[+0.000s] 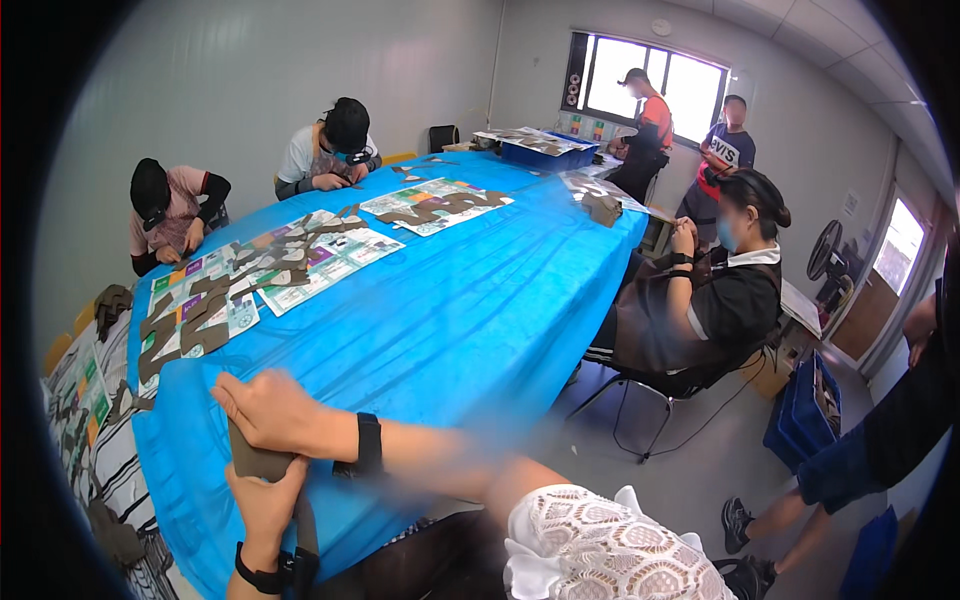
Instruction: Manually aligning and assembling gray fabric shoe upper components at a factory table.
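My two hands meet at the near left corner of the blue-covered table (450, 310). My right hand (272, 410), with a black band on its wrist, reaches in from the right and closes over the top of a flat brown-grey piece (257, 463). My left hand (266, 503), also with a black wristband, comes up from the lower edge and grips the same piece from below. A dark strip (305, 545) hangs beside my left wrist. Most of the piece is hidden by my fingers.
Colourful printed sheets with several brown pieces (250, 285) lie along the table's left side and far end (440, 207). Two people sit at the far left, one sits at the right on a chair, two stand by the window. A blue crate (805, 415) stands on the floor at right.
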The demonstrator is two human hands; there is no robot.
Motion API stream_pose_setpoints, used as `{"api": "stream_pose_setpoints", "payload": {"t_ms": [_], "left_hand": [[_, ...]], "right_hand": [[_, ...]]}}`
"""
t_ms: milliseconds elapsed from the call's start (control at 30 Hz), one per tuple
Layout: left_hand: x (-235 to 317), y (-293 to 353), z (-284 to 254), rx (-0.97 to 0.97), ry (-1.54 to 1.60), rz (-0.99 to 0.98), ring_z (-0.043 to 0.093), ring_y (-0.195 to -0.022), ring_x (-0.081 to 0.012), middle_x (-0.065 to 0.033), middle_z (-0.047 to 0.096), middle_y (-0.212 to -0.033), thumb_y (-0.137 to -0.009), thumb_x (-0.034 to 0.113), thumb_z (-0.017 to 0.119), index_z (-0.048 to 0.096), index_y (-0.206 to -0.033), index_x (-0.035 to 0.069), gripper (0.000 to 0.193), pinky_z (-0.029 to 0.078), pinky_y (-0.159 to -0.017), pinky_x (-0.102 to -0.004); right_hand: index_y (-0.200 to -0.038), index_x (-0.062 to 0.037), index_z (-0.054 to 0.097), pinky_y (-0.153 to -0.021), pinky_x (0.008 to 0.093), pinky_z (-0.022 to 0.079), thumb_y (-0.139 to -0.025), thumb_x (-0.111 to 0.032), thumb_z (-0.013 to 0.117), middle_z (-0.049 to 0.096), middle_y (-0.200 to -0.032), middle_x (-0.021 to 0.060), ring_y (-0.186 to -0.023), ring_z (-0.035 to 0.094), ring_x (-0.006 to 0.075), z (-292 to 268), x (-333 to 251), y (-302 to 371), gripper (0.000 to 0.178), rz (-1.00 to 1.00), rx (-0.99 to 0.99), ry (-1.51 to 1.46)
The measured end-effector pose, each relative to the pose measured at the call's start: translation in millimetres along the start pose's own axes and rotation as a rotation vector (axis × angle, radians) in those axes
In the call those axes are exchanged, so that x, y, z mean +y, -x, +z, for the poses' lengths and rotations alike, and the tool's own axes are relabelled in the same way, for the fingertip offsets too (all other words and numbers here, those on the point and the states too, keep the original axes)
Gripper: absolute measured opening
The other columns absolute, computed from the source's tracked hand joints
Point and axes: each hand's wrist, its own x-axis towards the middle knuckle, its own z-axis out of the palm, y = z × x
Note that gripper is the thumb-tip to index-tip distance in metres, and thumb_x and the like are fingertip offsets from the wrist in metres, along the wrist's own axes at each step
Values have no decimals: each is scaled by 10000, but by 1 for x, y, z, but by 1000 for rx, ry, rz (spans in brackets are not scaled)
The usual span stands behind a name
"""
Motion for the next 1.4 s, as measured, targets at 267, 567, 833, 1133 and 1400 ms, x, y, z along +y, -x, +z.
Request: {"api": "stream_pose_setpoints", "payload": {"t_ms": [267, 567, 833, 1133, 1400], "left_hand": [[-24, -1, -24, 51, -257, 125, 536, -547, -72, -35, 593, -597, -687, 37, 764, 591, -673, -24, 184, 402, -489, -259], [-5, -5, -36, -54, 18, 30, 476, -519, -63, -16, 565, -578, -692, 27, 742, 579, -640, -25, 180, 362, -465, -248], [3, -6, -30, 89, 32, 127, 510, -651, -55, 14, 596, -741, -771, 35, 762, 644, -872, -25, 166, 414, -583, -215], [-21, -8, -29, 187, -19, 216, 592, -696, -85, -18, 655, -794, -759, 35, 774, 656, -958, -26, 239, 464, -627, -224], [-10, -6, -29, 132, 149, -40, 611, -663, -99, -52, 670, -799, -771, 45, 772, 649, -941, -29, 223, 484, -606, -228]], "right_hand": [[-802, -39, 523, -460, 498, 405, -975, -236, 494, 522, -515, 175, -486, 540, 397, -3, -7, -30, 264, -76, 22, 167], [-795, -7, 590, -506, 497, 451, -964, -234, 497, 578, -570, 210, -557, 595, 411, -14, -14, -56, 298, -7, 39, 210], [-815, -5, 589, -525, 501, 474, -955, -226, 505, 596, -619, 215, -576, 601, 420, -23, -22, -62, 274, 87, 108, 305], [-800, -6, 593, -598, 529, 492, -959, -237, 494, 610, -640, 232, -649, 625, 442, -28, -12, -63, 298, 202, 54, 278], [-922, -25, 558, -555, 490, 471, -948, -253, 514, 616, -639, 196, -643, 626, 411, -38, -12, -65, 234, 135, 14, 368]]}}
